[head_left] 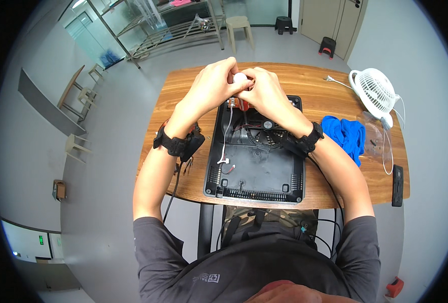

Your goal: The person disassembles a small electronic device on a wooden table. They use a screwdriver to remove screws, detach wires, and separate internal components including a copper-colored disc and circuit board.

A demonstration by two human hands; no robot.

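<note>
A black plastic housing [254, 174], like an open appliance shell, lies on the wooden table in front of me. Inside it are a round fan [268, 137] and a white cable [226, 134] with loose plug ends. Over the housing's far edge, my left hand [213, 83] and my right hand [265, 91] meet with fingers closed. Between their fingertips shows a small white rounded piece [240, 78]; its kind cannot be made out. Just below the fingers are a red-orange part [243, 104] and an orange board [232, 103], both partly hidden by my right hand.
On the table's right are a white fan [376, 91] with its cord, a blue cloth [346, 137], a clear plastic bag [378, 141] and a black bar-shaped object [397, 186]. Small metal tools [187, 166] lie by my left wrist. Black cables run from both wristbands.
</note>
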